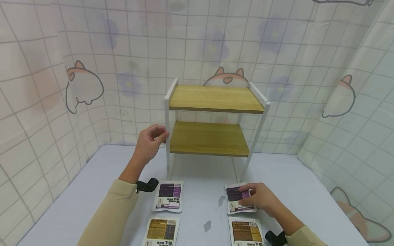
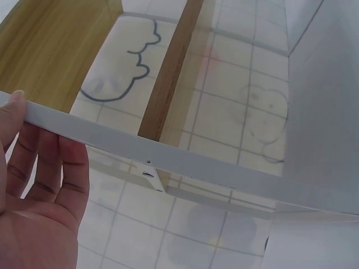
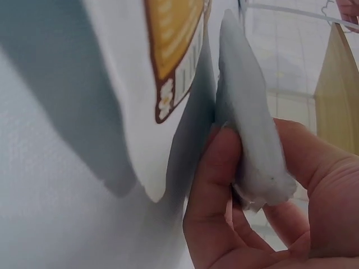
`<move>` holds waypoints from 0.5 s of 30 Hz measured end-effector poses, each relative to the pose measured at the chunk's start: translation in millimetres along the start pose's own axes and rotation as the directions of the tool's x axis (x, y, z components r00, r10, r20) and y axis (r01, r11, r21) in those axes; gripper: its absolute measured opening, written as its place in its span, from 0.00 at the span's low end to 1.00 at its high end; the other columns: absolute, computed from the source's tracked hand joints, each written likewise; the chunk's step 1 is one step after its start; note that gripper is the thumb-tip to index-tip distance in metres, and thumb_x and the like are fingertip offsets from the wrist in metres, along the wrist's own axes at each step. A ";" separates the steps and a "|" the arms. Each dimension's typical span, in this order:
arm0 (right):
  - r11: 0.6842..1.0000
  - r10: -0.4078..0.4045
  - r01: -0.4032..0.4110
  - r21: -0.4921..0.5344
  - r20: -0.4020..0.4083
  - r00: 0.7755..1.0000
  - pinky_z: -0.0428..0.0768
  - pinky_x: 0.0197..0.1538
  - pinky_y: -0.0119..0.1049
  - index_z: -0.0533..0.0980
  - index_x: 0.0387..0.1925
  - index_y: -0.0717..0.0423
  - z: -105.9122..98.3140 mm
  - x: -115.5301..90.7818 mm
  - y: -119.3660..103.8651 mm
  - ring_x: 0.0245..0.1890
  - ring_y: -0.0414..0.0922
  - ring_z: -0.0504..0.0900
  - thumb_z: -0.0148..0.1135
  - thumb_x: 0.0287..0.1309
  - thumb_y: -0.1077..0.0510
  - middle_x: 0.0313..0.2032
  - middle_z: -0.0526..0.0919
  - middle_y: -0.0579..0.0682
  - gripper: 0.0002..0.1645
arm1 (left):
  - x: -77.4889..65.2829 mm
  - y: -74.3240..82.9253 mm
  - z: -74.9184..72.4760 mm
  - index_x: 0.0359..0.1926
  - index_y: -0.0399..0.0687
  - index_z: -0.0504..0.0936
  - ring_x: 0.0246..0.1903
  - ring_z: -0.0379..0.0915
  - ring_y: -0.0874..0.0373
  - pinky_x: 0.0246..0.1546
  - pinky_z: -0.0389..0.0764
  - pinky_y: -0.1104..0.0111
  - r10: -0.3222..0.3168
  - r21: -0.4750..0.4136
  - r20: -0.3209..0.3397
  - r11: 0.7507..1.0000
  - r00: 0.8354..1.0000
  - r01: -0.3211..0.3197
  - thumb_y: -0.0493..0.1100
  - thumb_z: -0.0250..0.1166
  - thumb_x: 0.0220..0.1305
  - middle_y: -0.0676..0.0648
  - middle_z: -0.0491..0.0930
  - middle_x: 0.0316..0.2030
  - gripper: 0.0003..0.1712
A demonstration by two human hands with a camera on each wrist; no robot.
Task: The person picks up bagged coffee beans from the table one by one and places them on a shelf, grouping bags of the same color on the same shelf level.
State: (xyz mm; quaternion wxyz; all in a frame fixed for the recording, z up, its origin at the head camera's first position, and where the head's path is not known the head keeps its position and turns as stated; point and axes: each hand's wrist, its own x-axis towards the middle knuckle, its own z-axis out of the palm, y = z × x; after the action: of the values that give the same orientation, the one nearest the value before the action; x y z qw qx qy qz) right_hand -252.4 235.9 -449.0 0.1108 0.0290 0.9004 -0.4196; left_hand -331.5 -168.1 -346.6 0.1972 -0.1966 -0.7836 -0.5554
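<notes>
A two-tier shelf rack with wooden boards and a white frame stands at the back of the table. My left hand holds its left front post, the thumb on one side and the curled fingers on the other in the left wrist view. At the front right, my right hand pinches the right edge of a white pouch with a purple label. The right wrist view shows that pouch edge-on between thumb and fingers, tilted up from the table.
Another purple-labelled pouch lies by my left wrist. Nearer me lie two brown-and-yellow-labelled pouches, one on the left and one on the right. Grey patches mark the white tabletop. A checked curtain surrounds the table.
</notes>
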 end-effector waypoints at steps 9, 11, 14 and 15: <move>0.996 0.008 -0.009 0.085 0.015 1.000 0.84 0.41 0.39 0.86 0.49 0.55 0.7 2.9 5.5 0.43 0.48 0.81 0.83 0.42 0.60 0.48 0.83 0.57 0.27 | -0.6 0.6 -0.6 0.50 0.40 0.83 0.43 0.79 0.53 0.44 0.83 0.76 -0.012 -0.003 0.007 1.000 1.000 0.012 0.47 0.66 0.72 0.39 0.84 0.45 0.15; 0.995 0.006 -0.008 0.100 0.016 1.000 0.85 0.41 0.39 0.86 0.50 0.56 0.8 2.6 6.0 0.44 0.48 0.81 0.83 0.43 0.61 0.49 0.83 0.58 0.27 | -0.7 1.1 -0.7 0.50 0.40 0.83 0.43 0.79 0.53 0.44 0.83 0.76 -0.015 -0.002 0.008 1.000 1.000 0.015 0.47 0.66 0.72 0.39 0.84 0.45 0.15; 0.992 0.001 -0.004 0.125 0.020 1.000 0.85 0.42 0.39 0.86 0.50 0.57 0.8 1.6 6.7 0.44 0.48 0.81 0.83 0.43 0.62 0.50 0.83 0.58 0.28 | -0.6 1.1 -0.5 0.50 0.40 0.83 0.43 0.79 0.53 0.44 0.83 0.75 -0.018 -0.009 0.012 1.000 1.000 0.018 0.47 0.66 0.72 0.39 0.84 0.45 0.15; 0.991 -0.002 -0.001 0.132 0.021 1.000 0.85 0.43 0.39 0.85 0.51 0.57 0.8 1.2 6.9 0.45 0.48 0.81 0.83 0.43 0.62 0.51 0.83 0.58 0.28 | -0.6 0.9 -0.3 0.50 0.40 0.83 0.43 0.79 0.53 0.44 0.83 0.75 -0.019 -0.009 0.013 1.000 1.000 0.019 0.47 0.66 0.72 0.39 0.84 0.45 0.15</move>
State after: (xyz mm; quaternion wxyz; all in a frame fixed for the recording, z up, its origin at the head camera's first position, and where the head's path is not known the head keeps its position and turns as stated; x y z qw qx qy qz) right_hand -252.5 239.7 -454.9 0.1178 0.0319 0.8694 -0.4788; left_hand -330.5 -168.2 -346.1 0.1861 -0.1938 -0.7840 -0.5596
